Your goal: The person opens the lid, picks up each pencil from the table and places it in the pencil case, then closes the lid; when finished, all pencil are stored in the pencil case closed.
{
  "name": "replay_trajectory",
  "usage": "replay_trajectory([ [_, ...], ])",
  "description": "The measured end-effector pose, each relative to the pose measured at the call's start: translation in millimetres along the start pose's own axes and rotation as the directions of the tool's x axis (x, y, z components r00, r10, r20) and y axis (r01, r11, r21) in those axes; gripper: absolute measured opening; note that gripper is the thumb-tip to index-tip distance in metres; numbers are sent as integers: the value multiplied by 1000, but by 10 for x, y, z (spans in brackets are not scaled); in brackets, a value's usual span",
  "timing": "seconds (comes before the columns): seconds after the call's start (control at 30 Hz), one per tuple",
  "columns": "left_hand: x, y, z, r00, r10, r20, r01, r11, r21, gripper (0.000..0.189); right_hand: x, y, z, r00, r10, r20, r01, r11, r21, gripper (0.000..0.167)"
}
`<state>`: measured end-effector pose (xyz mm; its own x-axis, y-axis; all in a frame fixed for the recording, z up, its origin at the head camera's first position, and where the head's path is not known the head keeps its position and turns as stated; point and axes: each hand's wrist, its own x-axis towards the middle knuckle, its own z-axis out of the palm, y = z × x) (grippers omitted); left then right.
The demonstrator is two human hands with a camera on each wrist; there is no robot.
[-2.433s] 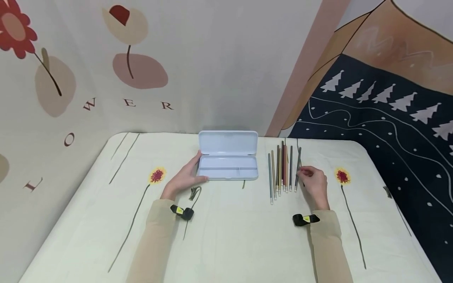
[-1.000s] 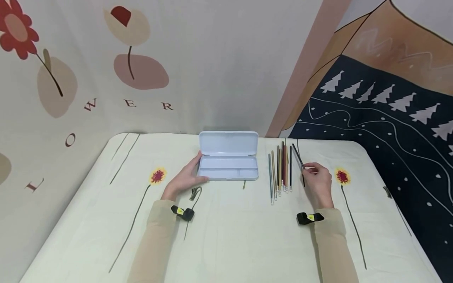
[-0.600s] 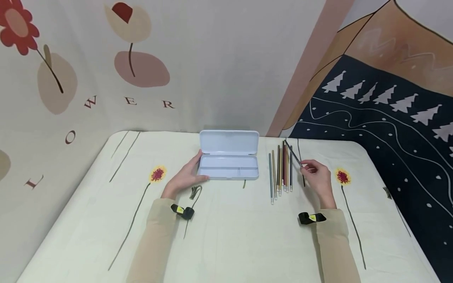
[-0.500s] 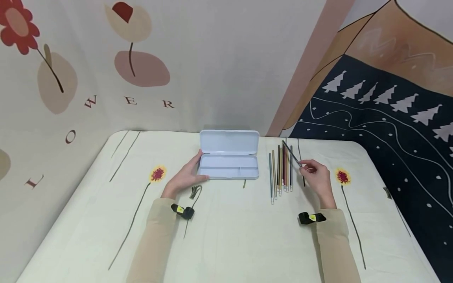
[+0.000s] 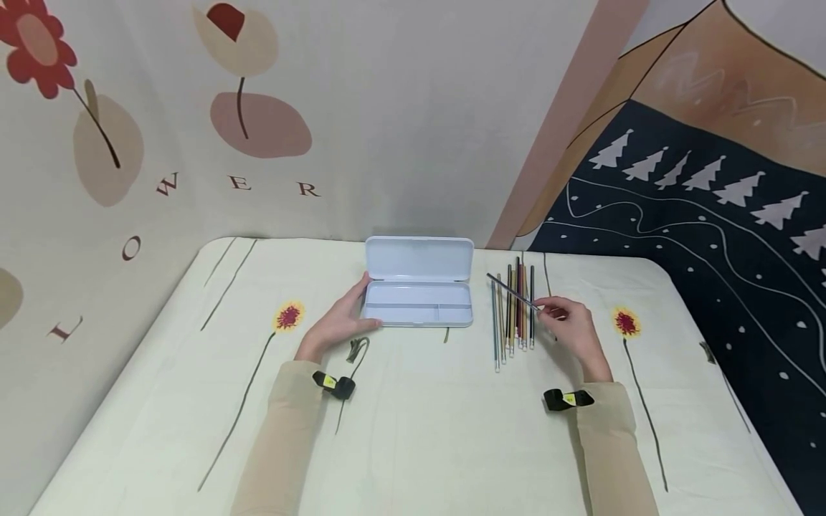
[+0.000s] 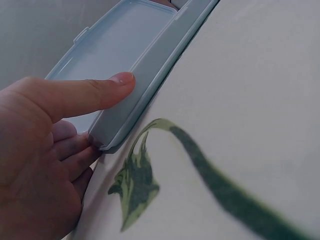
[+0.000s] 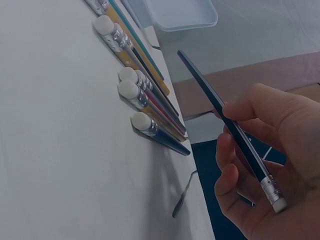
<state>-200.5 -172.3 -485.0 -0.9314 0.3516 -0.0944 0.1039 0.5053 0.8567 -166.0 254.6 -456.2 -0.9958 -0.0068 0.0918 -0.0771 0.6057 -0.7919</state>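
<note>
A pale blue pencil case (image 5: pixel 416 315) lies with its lid (image 5: pixel 419 259) raised, showing bare compartments in its base. My left hand (image 5: pixel 338 326) grips the case's left end; in the left wrist view the thumb lies along its front wall and the other fingers sit round the corner. Between thumb and fingers, my right hand (image 5: pixel 571 326) pinches a dark pencil (image 7: pixel 235 132), tilted up over the others, its eraser end near the palm. Below it several pencils (image 5: pixel 519 308) lie side by side on the cloth, eraser ends toward me.
The white tablecloth (image 5: pixel 413 430) has printed flowers and stems. Behind the table hang a pale flower-print curtain (image 5: pixel 387 122) and a dark cloth (image 5: pixel 677 208) with white trees on the right.
My right hand has lifted the dark pencil from the right end of the row and swung its tip leftward across the other pencils. My left hand keeps its place on the case.
</note>
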Motion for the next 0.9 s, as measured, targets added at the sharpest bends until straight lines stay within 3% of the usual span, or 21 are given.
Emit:
replay_trajectory([
  [0.6,-21,4,-8,1000,3,-11,-3,1000,8,100,74,-81,194,987,-113,115,108,993,49,18],
  [0.9,-38,6,-14,1000,19,-12,-18,1000,19,98,139,-189,347,980,-154,130,149,988,48,15],
])
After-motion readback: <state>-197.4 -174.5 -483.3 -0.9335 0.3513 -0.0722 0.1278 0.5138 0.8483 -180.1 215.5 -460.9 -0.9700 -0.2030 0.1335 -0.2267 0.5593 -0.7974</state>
